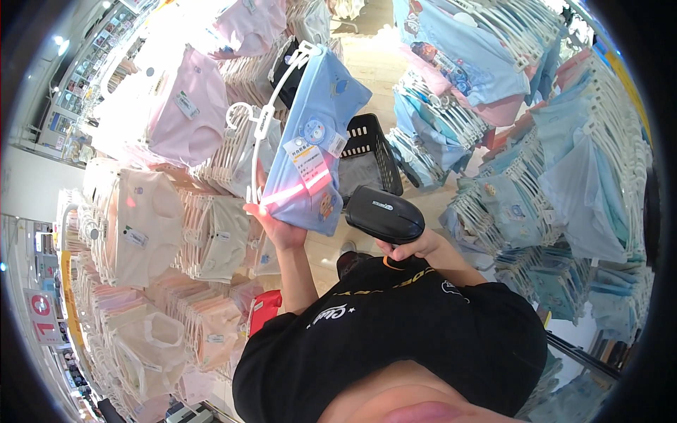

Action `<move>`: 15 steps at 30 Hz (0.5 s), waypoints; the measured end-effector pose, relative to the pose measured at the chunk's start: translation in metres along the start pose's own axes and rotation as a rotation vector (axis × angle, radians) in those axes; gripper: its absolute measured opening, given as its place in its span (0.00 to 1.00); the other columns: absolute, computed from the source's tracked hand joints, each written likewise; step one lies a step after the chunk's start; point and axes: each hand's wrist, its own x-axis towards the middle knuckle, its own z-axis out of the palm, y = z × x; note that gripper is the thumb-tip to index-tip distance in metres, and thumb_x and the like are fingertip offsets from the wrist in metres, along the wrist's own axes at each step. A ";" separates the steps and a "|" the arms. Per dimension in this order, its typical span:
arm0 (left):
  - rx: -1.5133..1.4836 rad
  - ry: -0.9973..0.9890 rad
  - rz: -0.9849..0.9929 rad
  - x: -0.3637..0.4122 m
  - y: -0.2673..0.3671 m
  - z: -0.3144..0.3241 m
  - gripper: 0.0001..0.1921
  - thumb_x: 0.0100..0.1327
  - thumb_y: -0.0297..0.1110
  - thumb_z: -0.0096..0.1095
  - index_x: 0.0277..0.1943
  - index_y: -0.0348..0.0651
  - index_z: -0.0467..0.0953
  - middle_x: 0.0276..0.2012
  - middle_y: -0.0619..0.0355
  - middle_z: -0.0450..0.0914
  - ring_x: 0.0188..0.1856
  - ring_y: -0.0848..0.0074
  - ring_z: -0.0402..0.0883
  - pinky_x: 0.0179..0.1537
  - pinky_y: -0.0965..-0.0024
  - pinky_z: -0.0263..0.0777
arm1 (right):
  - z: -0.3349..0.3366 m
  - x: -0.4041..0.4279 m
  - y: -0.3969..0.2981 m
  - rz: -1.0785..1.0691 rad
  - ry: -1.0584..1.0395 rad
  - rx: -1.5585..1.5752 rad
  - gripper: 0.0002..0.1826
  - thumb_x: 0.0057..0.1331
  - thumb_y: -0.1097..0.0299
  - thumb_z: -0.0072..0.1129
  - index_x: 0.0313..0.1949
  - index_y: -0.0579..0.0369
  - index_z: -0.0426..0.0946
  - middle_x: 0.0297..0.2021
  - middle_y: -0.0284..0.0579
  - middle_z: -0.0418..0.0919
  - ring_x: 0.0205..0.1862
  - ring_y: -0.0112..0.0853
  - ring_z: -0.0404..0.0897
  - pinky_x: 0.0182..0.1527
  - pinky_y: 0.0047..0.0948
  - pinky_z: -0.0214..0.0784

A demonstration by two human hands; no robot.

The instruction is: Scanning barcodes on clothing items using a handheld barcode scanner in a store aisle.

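In my left hand point(283, 228) is the lower end of a white plastic hanger point(263, 122) carrying blue children's underpants point(309, 111) with cartoon prints. A paper price tag point(308, 163) and a round cartoon tag point(314, 130) hang at the middle of the fabric. My right hand point(415, 247) grips the handle of a black handheld barcode scanner point(385, 214), its head turned towards the garment. A bright red scan line crosses the fabric and the price tag's lower part. Scanner and garment are apart.
Behind the garment, a black plastic basket point(394, 169) with clear plastic bags stands on the pale floor. Racks of pink and cream underpants point(188, 113) line the left; blue ones point(560, 185) hang close on the right. A red item point(264, 312) hangs near my left elbow.
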 end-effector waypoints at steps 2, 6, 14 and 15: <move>0.017 0.012 -0.004 0.000 0.000 -0.001 0.47 0.54 0.71 0.40 0.68 0.51 0.37 0.63 0.47 0.55 0.62 0.58 0.59 0.61 0.55 0.54 | -0.002 0.000 0.001 0.002 0.008 -0.001 0.29 0.42 0.80 0.68 0.46 0.56 0.70 0.29 0.36 0.72 0.30 0.23 0.70 0.34 0.23 0.63; 0.025 0.021 -0.004 -0.001 0.002 -0.002 0.47 0.55 0.71 0.40 0.68 0.50 0.37 0.63 0.47 0.55 0.63 0.59 0.58 0.60 0.55 0.54 | -0.003 -0.001 -0.001 0.020 0.000 -0.018 0.27 0.42 0.80 0.68 0.45 0.56 0.71 0.29 0.35 0.72 0.32 0.23 0.70 0.35 0.23 0.63; 0.001 0.047 0.016 0.000 0.000 -0.010 0.45 0.56 0.69 0.41 0.68 0.48 0.43 0.64 0.48 0.54 0.63 0.59 0.57 0.62 0.54 0.53 | 0.003 -0.001 -0.003 0.048 0.034 -0.037 0.28 0.42 0.80 0.68 0.45 0.56 0.71 0.30 0.35 0.73 0.33 0.23 0.70 0.36 0.22 0.63; -0.015 0.042 0.013 -0.001 0.000 -0.011 0.44 0.56 0.69 0.41 0.68 0.49 0.43 0.64 0.48 0.54 0.64 0.59 0.56 0.62 0.54 0.52 | 0.003 -0.001 -0.003 0.052 0.037 -0.035 0.29 0.41 0.80 0.68 0.46 0.56 0.71 0.30 0.35 0.73 0.33 0.23 0.70 0.36 0.22 0.63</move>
